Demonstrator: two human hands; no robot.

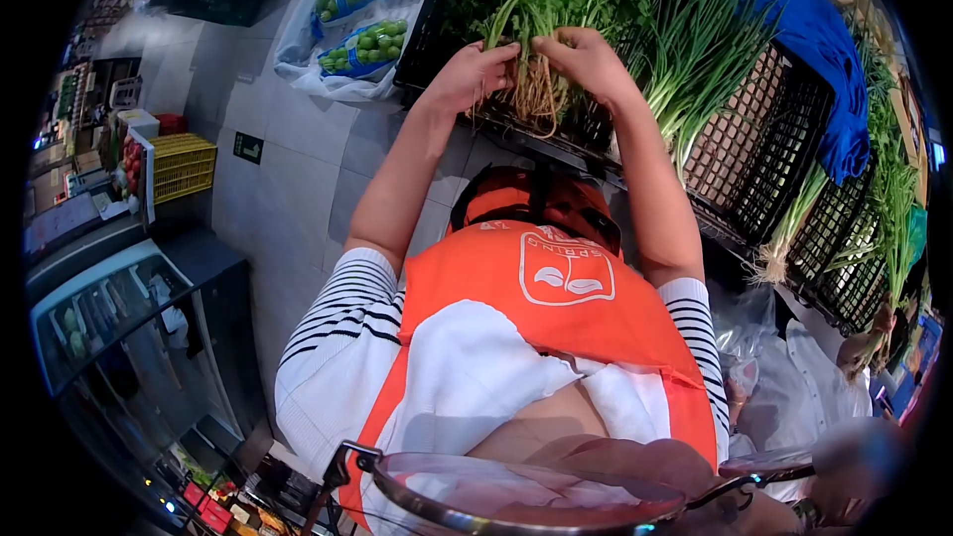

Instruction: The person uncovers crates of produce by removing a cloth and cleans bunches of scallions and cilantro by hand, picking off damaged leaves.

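Observation:
A bunch of coriander with green stems and long pale roots lies at the near edge of a black crate full of leafy greens. On the bunch's left side, my left hand is closed, thumb and fingers pinching at the stems just above the roots. My right hand grips the same bunch from the right, fingers bent and thumb pointing inward. Between the two hands the roots hang down over the crate's rim. Exactly which stems each hand pinches is partly hidden by the fingers.
Spring onions lie right of the coriander, beside black plastic crates and a blue cloth. Bagged green fruit stands at the left. Farther left are a yellow crate and a glass-fronted cabinet. Another person's sleeve shows at lower right.

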